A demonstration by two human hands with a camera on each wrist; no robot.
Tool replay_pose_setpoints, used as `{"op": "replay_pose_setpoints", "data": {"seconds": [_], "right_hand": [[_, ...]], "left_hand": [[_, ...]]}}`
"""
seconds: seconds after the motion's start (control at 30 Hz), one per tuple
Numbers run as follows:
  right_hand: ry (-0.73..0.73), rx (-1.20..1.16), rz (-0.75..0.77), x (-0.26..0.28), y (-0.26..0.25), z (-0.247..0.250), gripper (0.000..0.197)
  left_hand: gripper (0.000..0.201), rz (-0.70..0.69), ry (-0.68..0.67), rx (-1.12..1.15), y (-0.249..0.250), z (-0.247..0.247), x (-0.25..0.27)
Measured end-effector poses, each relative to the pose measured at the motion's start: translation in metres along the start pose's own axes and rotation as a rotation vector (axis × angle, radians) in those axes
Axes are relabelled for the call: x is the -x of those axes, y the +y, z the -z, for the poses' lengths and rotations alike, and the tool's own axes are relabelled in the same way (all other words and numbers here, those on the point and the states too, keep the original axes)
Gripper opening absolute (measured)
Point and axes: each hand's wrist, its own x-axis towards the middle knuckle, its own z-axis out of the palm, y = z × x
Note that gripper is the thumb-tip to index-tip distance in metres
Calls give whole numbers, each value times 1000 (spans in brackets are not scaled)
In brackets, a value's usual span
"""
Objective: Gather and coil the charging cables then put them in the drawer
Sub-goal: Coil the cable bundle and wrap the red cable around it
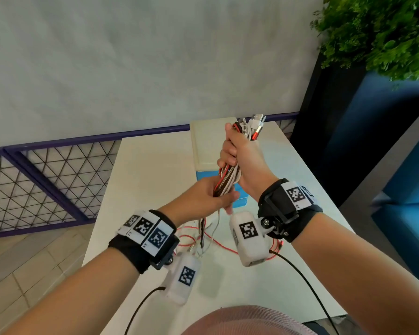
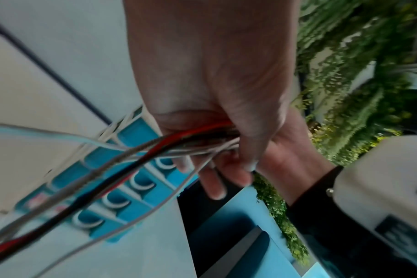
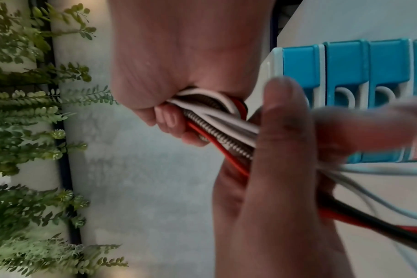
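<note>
Gripping the cables (image 1: 230, 176), both left hand (image 1: 205, 198) and right hand (image 1: 243, 160); only head view shows plugs (image 1: 257, 122)

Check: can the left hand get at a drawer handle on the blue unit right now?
Probably not yet. The left hand grips the cable bundle, as does the right hand. The drawer unit sits close behind, nothing between.

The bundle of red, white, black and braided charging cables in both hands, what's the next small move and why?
Probably loop the loose tails up to the right hand. It grips the bundle of red, white, black and braided charging cables near the plugs, and the left hand holds it lower down, but the loose tails trail onto the white table, uncoiled.
</note>
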Motion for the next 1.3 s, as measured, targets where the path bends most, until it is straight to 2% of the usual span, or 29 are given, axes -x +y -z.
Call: {"op": "replay_pose_setpoints", "data": {"seconds": [0.13,0.3,0.37,0.43,0.5,0.63,0.7,0.8,0.87,0.97,1.07,1.13,1.3], "right_hand": [[46,-98,3,-5,-3,9,35],[133,-265,-15,-16,-14,28,36],[151,-270,-23,-18,-15,34,36],[133,-246,-27,-19,-13,36,35],[100,-184,-51,-19,-11,35,35],[37,64,-85,-16,-14,37,35],[-9,199,-106,-14,-14,38,33],[-106,358,-193,-9,-13,37,24],[-158,427,-275,-5,-11,37,19],[-205,431,-365,-3,-6,38,18],[-253,424,-419,-1,-3,37,20],[-316,410,-471,3,-1,36,24],[-541,181,-638,13,2,31,33]], "left_hand": [[31,42,-22,239,-6,-13,3],[53,206,-206,624,-22,-4,17],[56,265,-251,706,-29,2,18],[54,292,-257,639,-31,4,17],[49,298,-208,495,-30,7,15],[35,171,18,-47,-24,18,10],[30,107,89,-327,-20,20,7],[21,63,176,-523,-9,21,5],[15,-5,228,-570,-3,23,4],[8,-65,274,-502,5,29,7],[26,-77,315,-427,8,32,11],[30,-70,309,-390,11,33,12],[37,-57,263,-344,12,34,13]]}}
